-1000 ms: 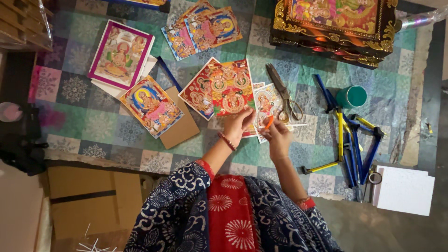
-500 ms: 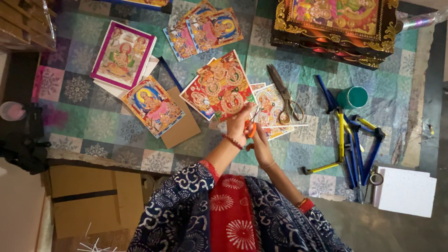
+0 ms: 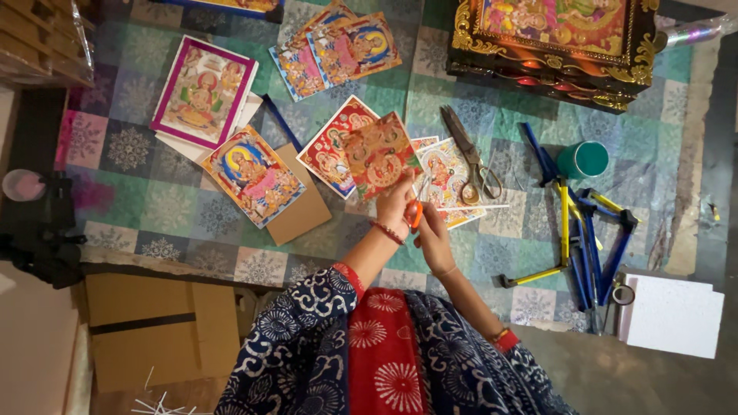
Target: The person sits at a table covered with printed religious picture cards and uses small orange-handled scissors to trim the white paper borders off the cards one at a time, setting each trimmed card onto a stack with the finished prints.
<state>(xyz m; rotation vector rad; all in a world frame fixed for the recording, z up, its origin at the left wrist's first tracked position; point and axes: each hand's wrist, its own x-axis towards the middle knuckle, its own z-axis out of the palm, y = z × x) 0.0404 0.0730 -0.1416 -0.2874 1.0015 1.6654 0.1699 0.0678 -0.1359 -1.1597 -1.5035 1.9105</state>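
A round green tub [image 3: 583,159] stands on the patterned mat [image 3: 154,192], and I cannot see what is inside it. A pink cup [image 3: 23,184] sits off at the mat's edge.

My left hand [image 3: 396,206] pinches a bright red and gold picture card [image 3: 379,154], lifted up and tilted above other cards. My right hand [image 3: 434,238] is closed around small orange-handled scissors [image 3: 415,211], blades touching the card's bottom edge. Big grey scissors [image 3: 470,156] lie just beside. Blue and yellow clamps [image 3: 584,230] rest near a white foam board [image 3: 669,315].
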